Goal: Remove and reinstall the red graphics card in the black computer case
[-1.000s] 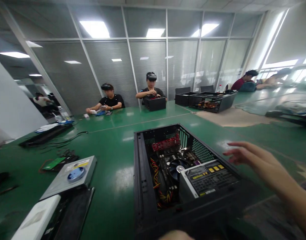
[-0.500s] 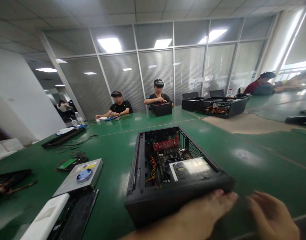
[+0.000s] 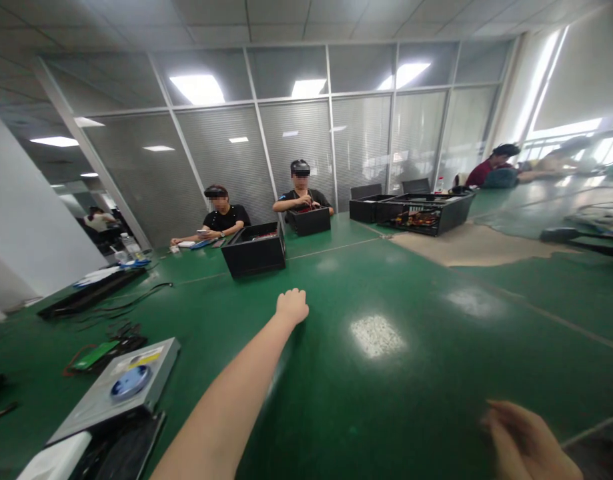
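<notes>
My left hand (image 3: 293, 307) reaches far forward over the green table (image 3: 411, 287), its fingers curled in and nothing seen in them. Beyond it and a little to the left stands a black computer case (image 3: 256, 259), apart from the hand, its open top showing a bit of red inside. My right hand (image 3: 529, 437) hovers near the lower right edge with loosely bent fingers, thumb and forefinger apart, holding nothing. It is partly cut off by the frame.
A silver disc drive (image 3: 159, 363) with a blue round piece (image 3: 131, 382) on it lies at left, beside a green circuit board (image 3: 93, 357). Across the table, a person (image 3: 302, 193) works in another case (image 3: 310, 222); more cases (image 3: 431, 212) stand farther right.
The computer case has slid away from me to the far side of the table, and my left hand has come off it, arm stretched out. My right hand stays low at right.
</notes>
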Motion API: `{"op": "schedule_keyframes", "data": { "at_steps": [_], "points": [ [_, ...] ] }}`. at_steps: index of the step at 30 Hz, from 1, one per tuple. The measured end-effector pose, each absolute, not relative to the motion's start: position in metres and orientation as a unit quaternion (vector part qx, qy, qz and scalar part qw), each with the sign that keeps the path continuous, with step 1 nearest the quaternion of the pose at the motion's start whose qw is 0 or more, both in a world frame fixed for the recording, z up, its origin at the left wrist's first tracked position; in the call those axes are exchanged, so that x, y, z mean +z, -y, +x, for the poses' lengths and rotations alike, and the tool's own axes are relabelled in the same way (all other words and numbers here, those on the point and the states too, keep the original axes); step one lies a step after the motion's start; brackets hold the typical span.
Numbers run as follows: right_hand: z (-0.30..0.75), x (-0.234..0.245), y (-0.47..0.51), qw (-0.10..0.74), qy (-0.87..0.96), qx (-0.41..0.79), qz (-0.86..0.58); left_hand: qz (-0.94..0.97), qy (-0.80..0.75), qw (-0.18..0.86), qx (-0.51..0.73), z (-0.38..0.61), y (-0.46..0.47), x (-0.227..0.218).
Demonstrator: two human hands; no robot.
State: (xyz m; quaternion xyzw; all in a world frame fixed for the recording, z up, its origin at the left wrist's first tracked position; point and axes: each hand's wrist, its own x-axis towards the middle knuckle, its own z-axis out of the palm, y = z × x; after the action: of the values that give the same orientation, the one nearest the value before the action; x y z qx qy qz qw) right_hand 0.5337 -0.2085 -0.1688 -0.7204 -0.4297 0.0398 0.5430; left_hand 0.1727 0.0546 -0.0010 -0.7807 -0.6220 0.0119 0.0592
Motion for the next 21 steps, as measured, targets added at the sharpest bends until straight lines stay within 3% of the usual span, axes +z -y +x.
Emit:
{"op": "schedule_keyframes", "data": {
  "at_steps": [7, 14, 18, 21],
  "points": [
    [0.522, -0.154, 0.212, 0.558, 0.408, 0.044, -0.721, -0.785, 0.616, 0.035, -0.06, 0.132, 0.03, -0.02],
    [0.525, -0.087, 0.192, 0.627, 0.304, 0.209, -0.686, -0.748, 0.63, -0.083, -0.192, 0.084, 0.117, -0.021],
    [0.515, -0.074, 0.164, 0.622, 0.403, 0.2, -0.64, -0.717, 0.627, -0.133, -0.276, 0.059, 0.114, -0.032],
    [0.502, -0.081, 0.15, 0.564, 0.532, 0.193, -0.602, -0.711, 0.61, -0.147, -0.317, 0.051, 0.103, -0.04]
  ]
}}
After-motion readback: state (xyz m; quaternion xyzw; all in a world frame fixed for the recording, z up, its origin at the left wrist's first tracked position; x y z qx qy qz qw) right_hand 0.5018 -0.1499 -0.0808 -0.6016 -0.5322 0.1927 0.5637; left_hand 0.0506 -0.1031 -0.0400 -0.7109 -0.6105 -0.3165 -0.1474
